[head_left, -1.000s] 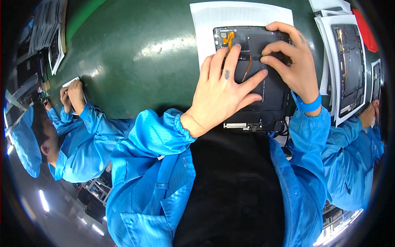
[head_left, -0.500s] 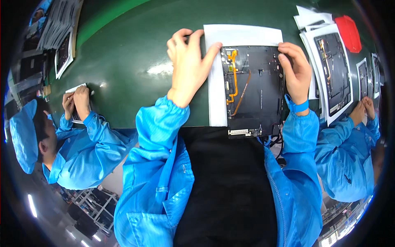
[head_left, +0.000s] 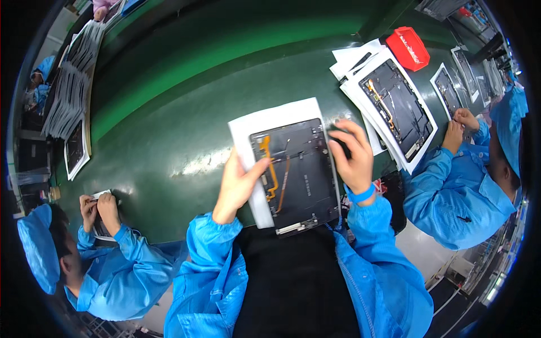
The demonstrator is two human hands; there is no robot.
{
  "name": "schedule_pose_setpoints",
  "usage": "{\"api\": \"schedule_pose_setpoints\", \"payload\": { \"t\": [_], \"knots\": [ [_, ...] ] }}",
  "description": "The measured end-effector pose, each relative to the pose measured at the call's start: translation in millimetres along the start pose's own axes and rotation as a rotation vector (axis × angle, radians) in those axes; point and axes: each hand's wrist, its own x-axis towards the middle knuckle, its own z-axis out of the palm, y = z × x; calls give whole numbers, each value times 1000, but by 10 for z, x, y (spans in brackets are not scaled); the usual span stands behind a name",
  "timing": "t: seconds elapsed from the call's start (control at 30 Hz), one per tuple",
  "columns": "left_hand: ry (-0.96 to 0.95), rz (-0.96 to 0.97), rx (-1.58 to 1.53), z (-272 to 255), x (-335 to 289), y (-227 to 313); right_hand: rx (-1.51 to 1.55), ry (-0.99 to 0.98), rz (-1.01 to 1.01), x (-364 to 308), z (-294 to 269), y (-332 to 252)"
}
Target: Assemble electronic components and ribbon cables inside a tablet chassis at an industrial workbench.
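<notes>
A flat black tablet housing with orange ribbon cables lies on a white sheet in front of me, slightly tilted at the table's near edge. My left hand grips the left edge of both. Its thumb rests on the housing near the orange cable, and its fingers go under the sheet, partly hidden. Beside the housing's upper right edge is my right hand, fingers curved and apart, with nothing in it. A blue band circles my right wrist.
To the right lies a pile of similar housings on white sheets, with a red tray behind it. Co-workers in blue sit at left and right, handling panels. Stacked sheets stand far left on the green table.
The view has swung to the right. The housing and sheet have turned slightly anticlockwise. My left hand has moved from the upper corner to the left edge and grips there; my right fingers have come off.
</notes>
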Motion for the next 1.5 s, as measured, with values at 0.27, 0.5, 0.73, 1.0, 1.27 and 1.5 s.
{"api": "schedule_pose_setpoints", "payload": {
  "t": [0.27,0.5,0.73,1.0,1.27,1.5],
  "knots": [
    [426,23,156,-1526,-18,223,-608,-122,155,-539,-1680,321],
    [837,301,801,-1847,-48,410,-572,-124,203,-681,-2022,628],
    [605,613,587,-666,-175,374,-213,49,283,-652,-1902,637],
    [-524,-84,-364,878,-332,-174,-236,160,-170,-711,-695,-129],
    [-234,-65,-195,687,-321,-352,145,-592,-16,-793,-487,-817],
    [-328,-187,-7,390,-702,-368,-112,-294,-98,55,-67,-385]
  ]
}}
